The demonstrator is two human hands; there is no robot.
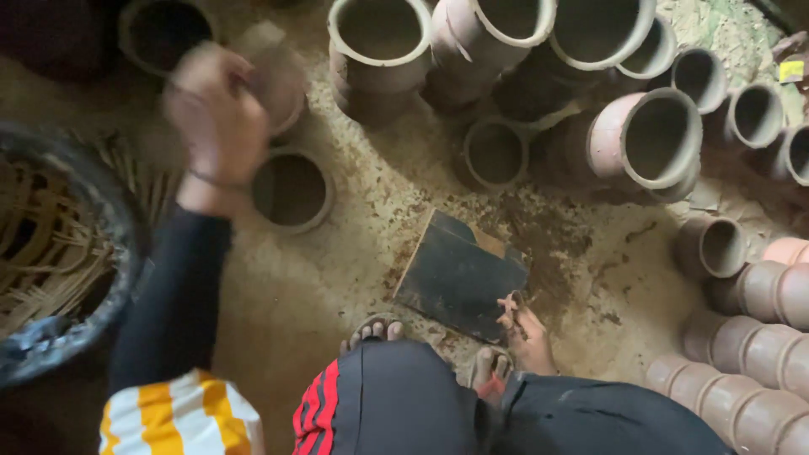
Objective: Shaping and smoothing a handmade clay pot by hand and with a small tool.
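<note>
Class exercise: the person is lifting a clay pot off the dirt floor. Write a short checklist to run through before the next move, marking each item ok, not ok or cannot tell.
1. Left hand grips the clay pot: cannot tell, blurred.
2. Right hand free: ok, it rests low by the dark slab.
3. Upright pot below the lifted one stays clear of it: ok.
4. Woven basket within reach: ok, beside the left arm.
5. Feet clear of pots: ok.

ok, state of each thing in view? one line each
left hand: raised, blurred, gripping a clay pot
clay pot: held off the ground, blurred
right hand: low, resting at the edge of the dark slab
dark slab: flat on the sandy ground
pot in the ground: upright, empty
woven basket: on the ground, contents unclear
</note>
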